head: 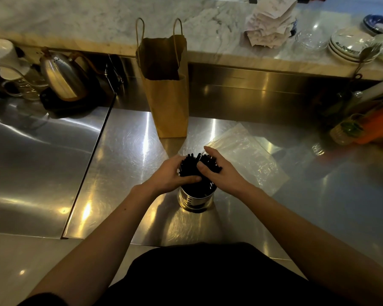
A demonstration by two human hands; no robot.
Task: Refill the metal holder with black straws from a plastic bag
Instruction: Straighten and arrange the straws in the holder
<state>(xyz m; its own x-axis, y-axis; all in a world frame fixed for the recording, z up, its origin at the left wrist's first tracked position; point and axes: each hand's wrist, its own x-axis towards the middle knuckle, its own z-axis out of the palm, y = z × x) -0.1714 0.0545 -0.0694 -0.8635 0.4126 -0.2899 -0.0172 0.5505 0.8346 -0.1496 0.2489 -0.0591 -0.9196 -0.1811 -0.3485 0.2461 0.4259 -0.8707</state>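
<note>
Both hands are on the black straws (pixel 197 171) now, standing in the metal holder (pixel 195 199) at the near middle of the counter (pixel 124 151). Left hand (pixel 170 173) and right hand (pixel 221 173) each hold a closed grip round the bundle. Light, stiff, slippery, I'd say: squeeze mid-bundle. The plastic bag (pixel 248 155) lies flat, right.

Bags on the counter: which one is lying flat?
The clear plastic bag, flat on the steel counter just beyond the right hand. The brown paper bag stands upright farther back, handles up.
</note>
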